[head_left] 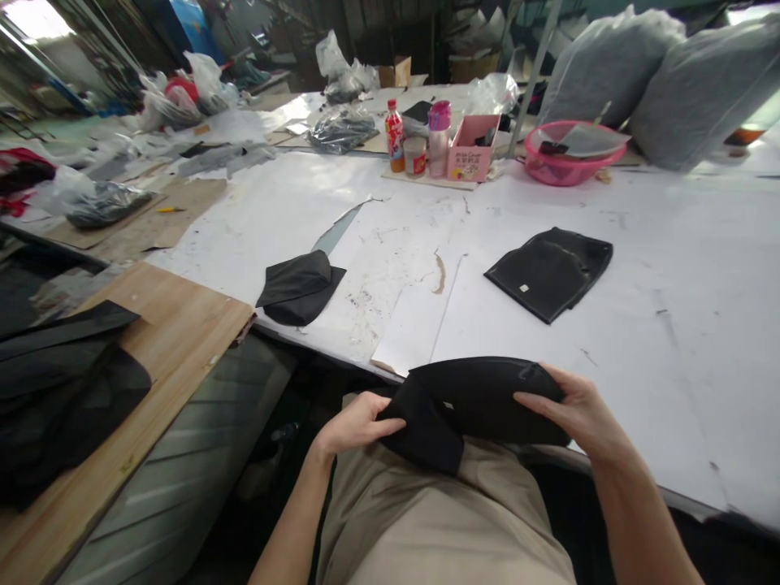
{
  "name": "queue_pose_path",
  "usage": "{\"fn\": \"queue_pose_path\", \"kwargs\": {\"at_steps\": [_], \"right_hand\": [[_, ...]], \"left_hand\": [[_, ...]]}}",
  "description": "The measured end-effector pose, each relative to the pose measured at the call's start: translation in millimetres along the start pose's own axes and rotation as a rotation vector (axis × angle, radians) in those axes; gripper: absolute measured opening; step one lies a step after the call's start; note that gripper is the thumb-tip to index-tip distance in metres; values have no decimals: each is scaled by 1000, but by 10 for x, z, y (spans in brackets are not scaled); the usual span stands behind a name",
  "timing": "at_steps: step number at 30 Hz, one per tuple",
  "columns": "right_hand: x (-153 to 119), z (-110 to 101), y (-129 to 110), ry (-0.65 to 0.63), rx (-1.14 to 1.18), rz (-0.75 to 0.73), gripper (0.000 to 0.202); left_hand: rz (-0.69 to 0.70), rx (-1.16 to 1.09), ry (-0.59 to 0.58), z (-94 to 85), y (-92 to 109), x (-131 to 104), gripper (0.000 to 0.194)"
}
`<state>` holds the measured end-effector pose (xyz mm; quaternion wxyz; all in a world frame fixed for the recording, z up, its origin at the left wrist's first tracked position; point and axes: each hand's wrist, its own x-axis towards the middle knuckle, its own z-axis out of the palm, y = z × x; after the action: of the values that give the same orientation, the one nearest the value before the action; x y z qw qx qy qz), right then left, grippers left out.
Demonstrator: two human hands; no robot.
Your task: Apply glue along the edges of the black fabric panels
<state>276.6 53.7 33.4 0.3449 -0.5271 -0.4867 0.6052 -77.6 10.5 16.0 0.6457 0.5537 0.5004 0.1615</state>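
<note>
Holding the black piece (pixel 487 398) well calls for even tension between both hands, with a light pinch so that the material does not crease under the thumbs. The left end is folded over and hangs in a flap, so that side likely needs smoothing first, while the right hand (pixel 573 406) steadies the flatter part.

The piece lies crosswise in front of the body, above the lap (pixel 426 520) and at the near edge of the counter (pixel 670 341). Its long axis runs from left to right, the broad end pointing right; the flap on the left points down towards the lap. A small white mark (pixel 448 405) shows near the fold.

The left hand (pixel 359 422) is closed on the left end, thumb on top. The right hand pinches the other end, thumb across the face and pointing left; its remaining fingers are mostly hidden behind, so I cannot tell how tightly they grip. Farther off on the counter lie a flat piece (pixel 552 272) and a folded piece (pixel 301 284).
</note>
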Motion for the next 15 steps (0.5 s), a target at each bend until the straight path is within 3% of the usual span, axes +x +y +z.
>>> {"fn": "queue_pose_path", "kwargs": {"at_steps": [2,5,8,10,12,15], "right_hand": [[42,92,85,-10,31,7,31],[115,295,215,5,148,30,36],[155,500,332,3,323,108,37],[158,604,405,-17,423,138,39],[152,672,470,-42,500,142,42],[146,725,529,-57,526,122,46]], "left_hand": [[-3,-140,-48,53,44,7,31],[55,-436,61,203,143,105,32],[245,-692,123,390,221,242,57],[375,-724,145,474,236,306,71],[425,-585,354,496,203,339,60],[358,-275,858,442,60,354,38]]}}
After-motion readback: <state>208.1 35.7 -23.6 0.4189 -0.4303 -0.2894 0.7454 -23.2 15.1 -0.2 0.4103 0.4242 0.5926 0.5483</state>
